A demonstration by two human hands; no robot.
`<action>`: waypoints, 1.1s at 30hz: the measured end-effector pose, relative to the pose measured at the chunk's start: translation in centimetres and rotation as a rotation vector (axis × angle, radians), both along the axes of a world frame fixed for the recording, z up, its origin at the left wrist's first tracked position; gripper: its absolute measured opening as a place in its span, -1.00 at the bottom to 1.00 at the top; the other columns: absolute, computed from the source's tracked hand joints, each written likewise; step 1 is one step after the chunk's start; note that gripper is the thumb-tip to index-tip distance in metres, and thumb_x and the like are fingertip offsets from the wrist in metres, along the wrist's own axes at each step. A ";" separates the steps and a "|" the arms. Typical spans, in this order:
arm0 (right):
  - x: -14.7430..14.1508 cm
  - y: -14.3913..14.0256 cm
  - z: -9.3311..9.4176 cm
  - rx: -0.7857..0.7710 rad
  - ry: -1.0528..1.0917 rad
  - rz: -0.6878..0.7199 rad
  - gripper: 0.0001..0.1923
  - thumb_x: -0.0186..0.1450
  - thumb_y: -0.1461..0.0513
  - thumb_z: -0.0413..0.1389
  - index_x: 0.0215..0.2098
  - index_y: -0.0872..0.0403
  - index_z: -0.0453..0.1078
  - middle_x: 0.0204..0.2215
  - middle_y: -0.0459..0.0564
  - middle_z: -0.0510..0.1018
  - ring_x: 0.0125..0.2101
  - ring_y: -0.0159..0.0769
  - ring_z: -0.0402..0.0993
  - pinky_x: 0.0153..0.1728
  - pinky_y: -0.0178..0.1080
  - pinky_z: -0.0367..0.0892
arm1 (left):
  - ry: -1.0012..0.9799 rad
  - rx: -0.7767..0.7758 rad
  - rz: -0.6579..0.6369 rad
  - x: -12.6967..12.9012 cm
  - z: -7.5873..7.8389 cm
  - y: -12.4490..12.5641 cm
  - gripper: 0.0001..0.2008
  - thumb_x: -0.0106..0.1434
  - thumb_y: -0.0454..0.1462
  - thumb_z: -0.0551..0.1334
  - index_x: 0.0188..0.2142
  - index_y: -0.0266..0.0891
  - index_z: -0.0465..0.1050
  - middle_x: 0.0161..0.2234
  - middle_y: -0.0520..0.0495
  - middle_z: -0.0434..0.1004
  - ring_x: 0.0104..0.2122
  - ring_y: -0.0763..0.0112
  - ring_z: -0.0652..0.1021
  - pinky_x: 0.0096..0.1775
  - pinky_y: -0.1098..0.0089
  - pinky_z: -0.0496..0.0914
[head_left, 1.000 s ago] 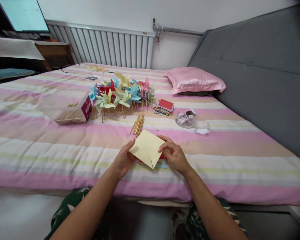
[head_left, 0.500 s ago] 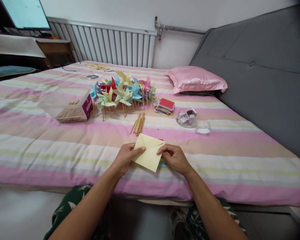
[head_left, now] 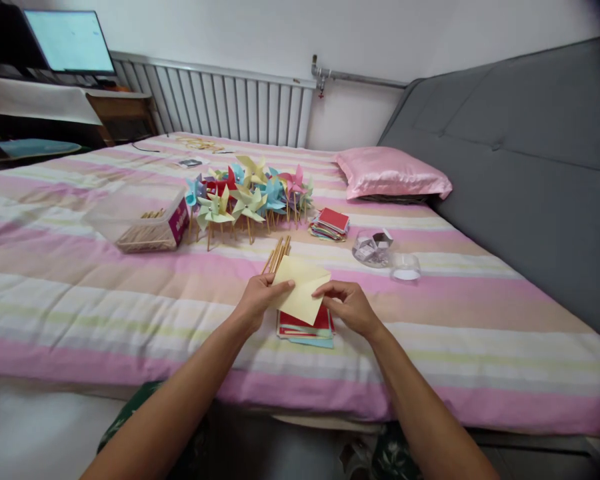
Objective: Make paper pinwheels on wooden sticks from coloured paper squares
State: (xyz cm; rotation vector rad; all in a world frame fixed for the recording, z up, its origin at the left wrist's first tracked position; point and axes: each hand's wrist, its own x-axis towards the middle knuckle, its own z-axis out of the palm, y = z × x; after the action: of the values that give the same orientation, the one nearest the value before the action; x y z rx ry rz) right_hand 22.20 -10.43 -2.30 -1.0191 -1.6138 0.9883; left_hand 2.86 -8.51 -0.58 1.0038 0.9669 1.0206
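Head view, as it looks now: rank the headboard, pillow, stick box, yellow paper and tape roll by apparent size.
Largest to smallest:
1. Grey headboard
2. Pink pillow and clear stick box: too alike to rank
3. Yellow paper, though nearest the camera
4. Tape roll

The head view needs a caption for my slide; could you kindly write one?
Left hand and right hand hold a yellow paper sheet over a coloured paper stack, with pinwheels beyond.
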 end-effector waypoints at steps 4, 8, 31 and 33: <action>0.8 2.9 1.4 0.072 -0.009 0.009 -0.90 0.11 0.30 0.14 -0.41 0.07 0.50 -0.43 -0.04 0.59 -0.38 -0.32 0.49 -0.33 -0.27 0.35 | -0.046 0.035 0.013 0.9 0.9 2.5 -0.68 -0.13 -0.23 0.40 -0.37 -0.40 0.53 -0.45 -0.15 0.58 -0.52 0.40 0.52 -0.47 0.46 0.34; 1.3 6.0 2.8 0.145 -0.012 0.009 -0.90 0.09 0.29 0.16 -0.40 0.08 0.51 -0.42 -0.03 0.58 -0.38 -0.32 0.48 -0.32 -0.27 0.36 | -0.095 0.064 0.053 2.2 1.9 5.5 -0.67 -0.17 -0.22 0.41 -0.39 -0.40 0.52 -0.51 -0.12 0.57 -0.57 0.38 0.51 -0.50 0.43 0.36; 4.4 14.6 4.4 0.100 -0.148 0.194 -0.90 0.07 0.23 0.24 -0.39 -0.01 0.54 -0.48 -0.06 0.61 -0.44 -0.28 0.52 -0.41 -0.27 0.43 | -0.091 0.057 -0.020 3.6 3.1 14.3 -0.74 -0.11 -0.23 0.39 -0.42 -0.37 0.54 -0.48 -0.13 0.58 -0.55 0.35 0.52 -0.50 0.43 0.37; 4.4 14.7 4.4 0.118 -0.109 0.149 -0.93 0.08 0.22 0.24 -0.43 0.00 0.55 -0.51 -0.06 0.61 -0.46 -0.30 0.51 -0.42 -0.28 0.42 | -0.099 0.043 -0.004 3.6 3.2 14.3 -0.73 -0.12 -0.22 0.40 -0.41 -0.36 0.54 -0.46 -0.14 0.58 -0.55 0.35 0.52 -0.50 0.42 0.38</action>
State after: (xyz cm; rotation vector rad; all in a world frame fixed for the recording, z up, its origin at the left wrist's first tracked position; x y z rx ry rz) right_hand 26.59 4.31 2.06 -0.8959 -1.8370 0.9372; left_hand 6.50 5.78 2.66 0.9812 0.8645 1.0819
